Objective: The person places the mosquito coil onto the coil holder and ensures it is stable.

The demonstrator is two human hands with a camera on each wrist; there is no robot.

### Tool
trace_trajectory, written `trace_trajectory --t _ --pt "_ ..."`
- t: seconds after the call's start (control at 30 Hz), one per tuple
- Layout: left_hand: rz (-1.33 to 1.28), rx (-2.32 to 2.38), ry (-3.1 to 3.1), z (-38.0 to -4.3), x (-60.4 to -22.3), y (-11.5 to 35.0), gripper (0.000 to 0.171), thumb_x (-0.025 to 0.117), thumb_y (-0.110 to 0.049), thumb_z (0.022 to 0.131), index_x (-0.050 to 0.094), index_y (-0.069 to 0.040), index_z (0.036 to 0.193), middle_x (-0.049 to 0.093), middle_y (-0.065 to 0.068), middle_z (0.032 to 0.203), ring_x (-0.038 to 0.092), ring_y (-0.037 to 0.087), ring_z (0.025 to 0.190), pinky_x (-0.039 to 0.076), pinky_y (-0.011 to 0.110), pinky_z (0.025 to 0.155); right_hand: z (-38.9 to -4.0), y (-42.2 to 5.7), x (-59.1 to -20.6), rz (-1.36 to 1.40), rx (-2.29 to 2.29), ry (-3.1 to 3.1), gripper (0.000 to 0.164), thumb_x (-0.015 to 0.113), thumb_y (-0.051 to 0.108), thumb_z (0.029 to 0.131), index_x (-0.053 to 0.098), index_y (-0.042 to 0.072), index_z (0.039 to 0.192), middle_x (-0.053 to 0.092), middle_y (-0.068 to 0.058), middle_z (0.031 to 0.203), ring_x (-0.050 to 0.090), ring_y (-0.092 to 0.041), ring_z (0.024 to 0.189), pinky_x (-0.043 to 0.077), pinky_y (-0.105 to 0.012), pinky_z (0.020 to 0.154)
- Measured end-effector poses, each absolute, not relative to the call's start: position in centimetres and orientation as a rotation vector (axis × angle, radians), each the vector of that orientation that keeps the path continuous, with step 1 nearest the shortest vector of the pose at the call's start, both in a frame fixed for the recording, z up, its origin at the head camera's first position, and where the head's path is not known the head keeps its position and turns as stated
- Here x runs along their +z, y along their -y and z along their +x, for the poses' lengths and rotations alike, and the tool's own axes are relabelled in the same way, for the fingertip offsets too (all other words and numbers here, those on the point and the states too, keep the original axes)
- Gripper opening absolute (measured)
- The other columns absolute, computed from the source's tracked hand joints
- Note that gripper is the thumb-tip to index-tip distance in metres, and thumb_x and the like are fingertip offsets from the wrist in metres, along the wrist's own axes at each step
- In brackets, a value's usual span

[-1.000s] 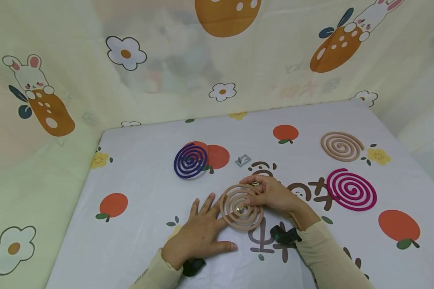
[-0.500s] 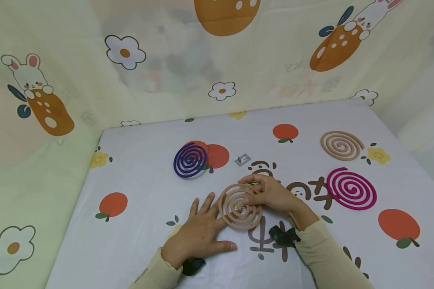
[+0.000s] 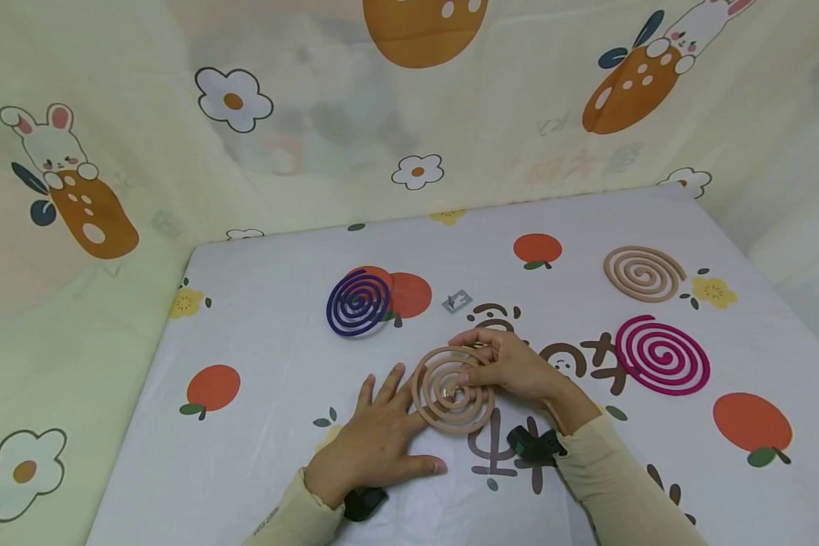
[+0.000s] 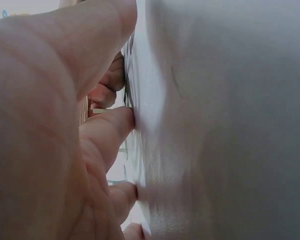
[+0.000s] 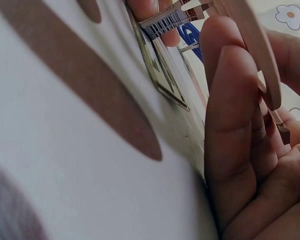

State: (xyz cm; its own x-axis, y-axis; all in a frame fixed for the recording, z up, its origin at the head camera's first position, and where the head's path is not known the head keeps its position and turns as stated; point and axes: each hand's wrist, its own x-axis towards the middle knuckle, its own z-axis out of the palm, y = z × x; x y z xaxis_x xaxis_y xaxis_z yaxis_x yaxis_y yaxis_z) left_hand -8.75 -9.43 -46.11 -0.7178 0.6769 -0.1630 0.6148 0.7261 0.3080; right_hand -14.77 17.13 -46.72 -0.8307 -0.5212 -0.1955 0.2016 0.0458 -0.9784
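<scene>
My right hand (image 3: 515,368) pinches a tan mosquito coil (image 3: 453,429) between thumb and fingers, low over the table. In the right wrist view, the coil (image 5: 265,60) is seen edge-on, its inner part by the tip of a metal coil stand (image 5: 162,22). The stand's flat base lies on the cloth. My left hand (image 3: 375,447) rests palm down with fingers spread, its forward fingers partly hidden under the coil. Fingertips beside the stand show in the right wrist view. Whether they press its base I cannot tell.
A blue coil (image 3: 358,303) lies back left, near another small metal stand (image 3: 457,302). On the right are a second tan coil (image 3: 644,274) and a magenta coil (image 3: 663,355). A patterned cloth curtain (image 3: 327,182) rises behind the table.
</scene>
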Motion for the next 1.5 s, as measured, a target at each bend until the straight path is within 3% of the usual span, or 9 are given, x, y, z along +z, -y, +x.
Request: trace_trajectory --t 0.67,1.5 --pt "1.035 0.344 -2.671 -8.69 -46.04 9.48 0.086 0.064 -0.073 0.089 0.035 -0.041 0.162 0.02 0.009 0.174 0.012 0.044 0.159 0.017 0.075 0.117 -14.81 -16.96 -46.97 -0.307 -1.856 -1.84 0.055 0.074 -0.001 0.093 0.049 -0.009 0.142 0.072 -0.007 0.075 0.068 -0.012 0.063 0.054 -0.023 0.059" --pt "1.034 0.341 -2.664 -8.76 -46.15 9.52 0.087 0.063 -0.074 0.089 0.031 -0.042 0.163 0.019 0.007 0.174 0.011 0.043 0.159 0.016 0.075 0.118 -14.92 -17.18 -47.01 -0.325 -1.815 -1.85 0.055 0.075 0.002 0.093 0.05 -0.008 0.141 0.072 -0.011 0.075 0.071 -0.014 0.065 0.056 -0.024 0.061"
